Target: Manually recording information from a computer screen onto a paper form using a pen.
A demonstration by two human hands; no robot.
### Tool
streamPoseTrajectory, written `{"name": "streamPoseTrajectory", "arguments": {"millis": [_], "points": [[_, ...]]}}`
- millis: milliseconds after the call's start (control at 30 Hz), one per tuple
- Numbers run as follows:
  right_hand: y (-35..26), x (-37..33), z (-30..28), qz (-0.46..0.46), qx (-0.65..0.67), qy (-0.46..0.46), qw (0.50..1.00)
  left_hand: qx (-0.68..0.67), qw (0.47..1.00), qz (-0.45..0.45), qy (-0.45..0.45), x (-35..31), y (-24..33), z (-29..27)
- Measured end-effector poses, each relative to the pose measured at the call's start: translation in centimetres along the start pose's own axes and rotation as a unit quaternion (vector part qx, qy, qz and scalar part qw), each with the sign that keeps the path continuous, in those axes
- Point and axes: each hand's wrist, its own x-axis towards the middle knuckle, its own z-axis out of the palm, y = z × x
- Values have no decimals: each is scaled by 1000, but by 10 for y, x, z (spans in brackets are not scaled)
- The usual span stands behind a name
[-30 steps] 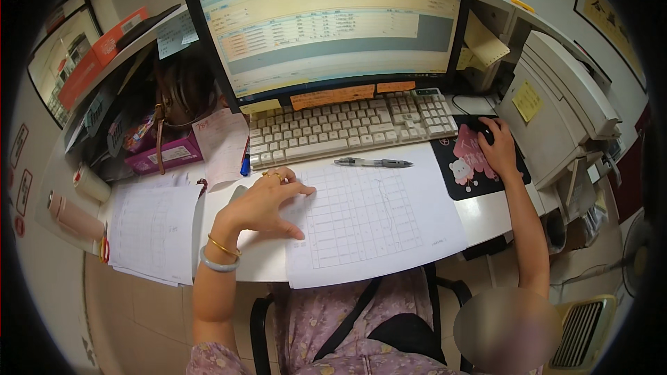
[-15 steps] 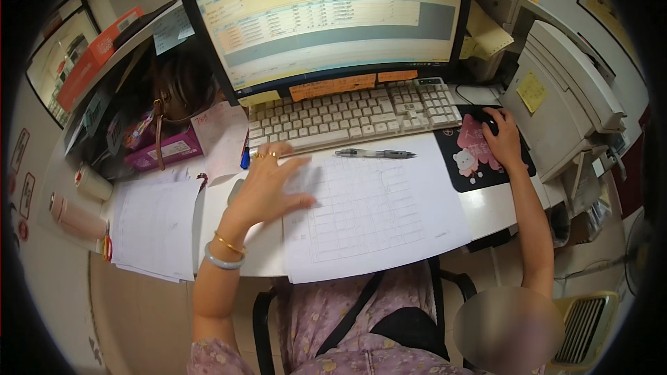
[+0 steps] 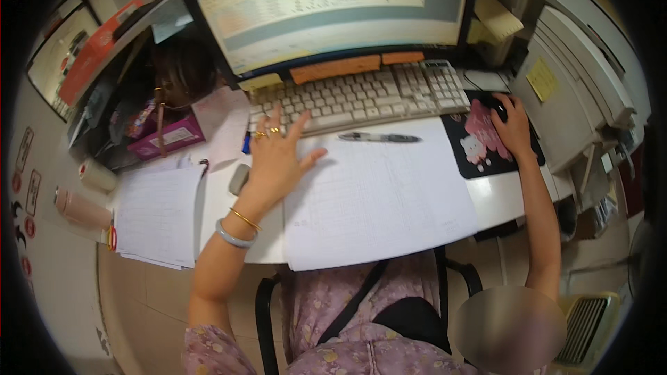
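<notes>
My left hand (image 3: 278,160), with its fingers spread, reaches over the left front edge of the cream keyboard (image 3: 354,101). Whether its fingertips touch the keys I cannot tell. Rings and two bangles are on this hand and wrist. On the right, my right hand (image 3: 515,128) is wrapped over a dark computer mouse (image 3: 495,105), mostly hidden by the fingers. The mouse rests on a black mouse pad (image 3: 479,167) with a pink and white bear picture. A clear-barrelled pen (image 3: 379,137) lies across a large printed sheet (image 3: 382,194) in front of the keyboard.
A lit monitor (image 3: 333,10) stands behind the keyboard. Stacked papers (image 3: 156,215), a pink bottle (image 3: 82,208) and a purple box (image 3: 167,140) are at the left. A small grey object (image 3: 238,179) lies beside my left wrist. A bulky light-grey machine (image 3: 577,90) stands at the right.
My left hand has moved up and forward, from above the sheet's left edge onto the keyboard's left side, its fingers spread wider. My right hand stays on the mouse. The whole view has shifted slightly.
</notes>
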Motion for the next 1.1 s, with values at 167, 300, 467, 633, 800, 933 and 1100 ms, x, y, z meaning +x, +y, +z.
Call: {"name": "streamPoseTrajectory", "arguments": {"millis": [167, 300, 467, 633, 800, 933, 1100], "points": [[-5, 6, 7, 3, 12, 8, 1000, 58, 997, -27, 35, 5, -8, 7], [-3, 5, 5, 11, 4, 0, 1000, 48, 998, -43, 24, 8, -3, 3], [-4, 4, 2, 31, -5, -14, 999, 58, 997, -44, 31, 8, 2, -3], [-2, 4, 0, 20, 23, -10, 999, 11, 1000, -2, -11, -6, -1, -13], [-4, 0, 1, 37, 20, -6, 999, -43, 997, 28, -58, -20, 5, -28], [-8, 2, -2, 48, 23, -13, 998, -63, 994, 18, -89, -18, 5, -33], [-12, 3, -2, 46, 41, -16, 998, -62, 995, 19, -81, -18, 5, -34]]}}
